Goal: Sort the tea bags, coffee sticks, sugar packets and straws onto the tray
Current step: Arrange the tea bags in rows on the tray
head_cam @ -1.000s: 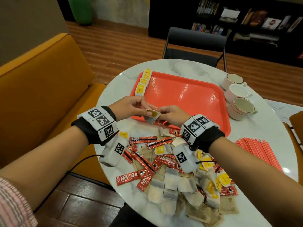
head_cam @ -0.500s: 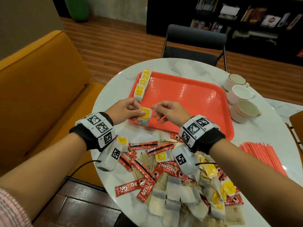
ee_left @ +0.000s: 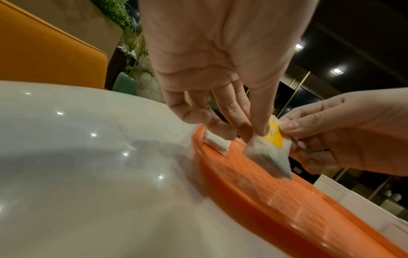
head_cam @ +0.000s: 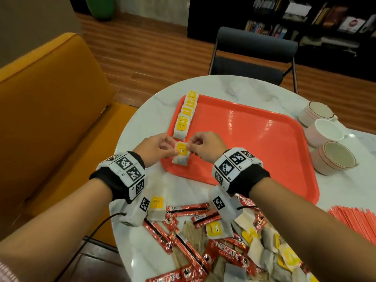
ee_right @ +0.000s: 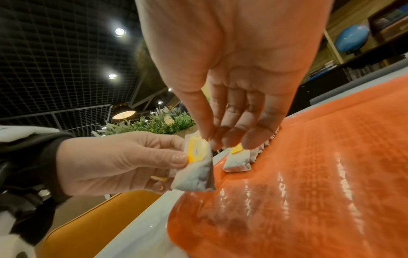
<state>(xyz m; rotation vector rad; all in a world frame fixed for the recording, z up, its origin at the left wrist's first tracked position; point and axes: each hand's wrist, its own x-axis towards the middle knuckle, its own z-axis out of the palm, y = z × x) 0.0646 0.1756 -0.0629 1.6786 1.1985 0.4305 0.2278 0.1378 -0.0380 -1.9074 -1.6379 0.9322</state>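
Both hands pinch one tea bag (head_cam: 181, 153) with a yellow tag, held just above the near-left corner of the orange tray (head_cam: 264, 151). My left hand (head_cam: 156, 148) holds its left edge; my right hand (head_cam: 203, 146) pinches its right edge. The bag (ee_left: 268, 150) hangs tilted between the fingers, its lower end close to the tray (ee_left: 287, 200). A row of tea bags (head_cam: 186, 117) lies along the tray's left edge. In the right wrist view the held tea bag (ee_right: 196, 167) hangs just short of the nearest tea bag of the row (ee_right: 238, 161).
A mixed pile of red coffee sticks (head_cam: 183, 237), tea bags and brown packets covers the near part of the white round table (head_cam: 142, 251). Red straws (head_cam: 354, 218) lie at the right. Three cups (head_cam: 333, 157) stand beside the tray's right side. An orange sofa (head_cam: 50, 119) is left.
Both hands have carried the tea bag from above the table's pile forward over the tray's near-left corner, toward the end of the row.
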